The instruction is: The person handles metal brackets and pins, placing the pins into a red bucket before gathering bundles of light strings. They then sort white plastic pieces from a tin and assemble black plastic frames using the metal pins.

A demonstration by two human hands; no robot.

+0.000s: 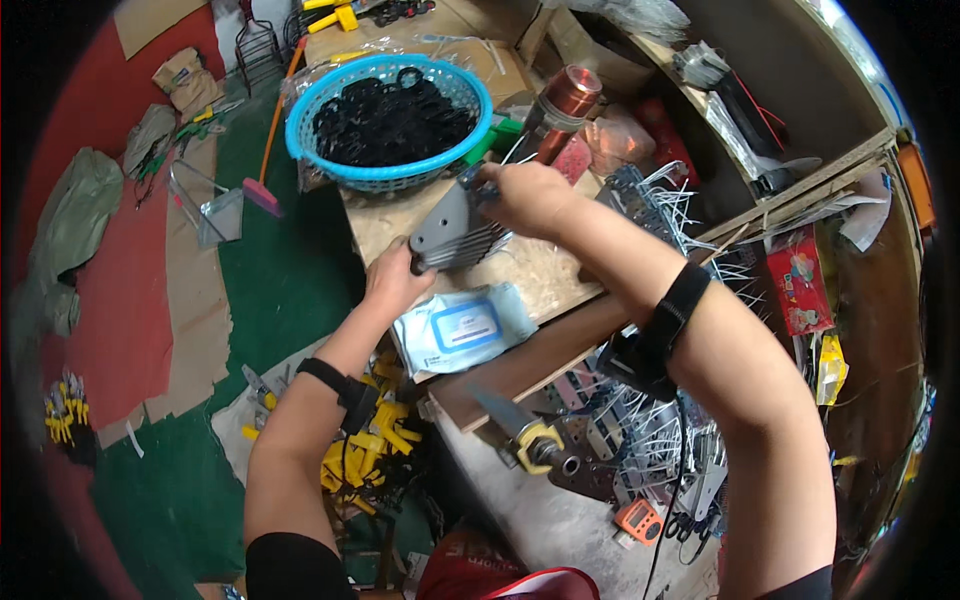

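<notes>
Over the wooden workbench (560, 285) I hold a fanned stack of grey metal plates (448, 228), some with round holes, between both hands. My left hand (393, 283) is closed on the stack's lower left end. The fingers of my right hand (535, 197) are closed round its upper right end and hide part of it. Just below the stack lies a pale blue pack of wipes (468, 328). Behind it stands a blue plastic basket (300, 135) heaped with black rings (395, 125).
A copper-coloured flask (570, 95) stands at the bench's back right. Bundled white-tipped wires (670, 200) lie beside my right forearm. Below are yellow-handled tools (365, 455), an orange digital device (638, 520) and a yellow-collared metal tool (535, 440). A dustpan (220, 215) rests on the green floor.
</notes>
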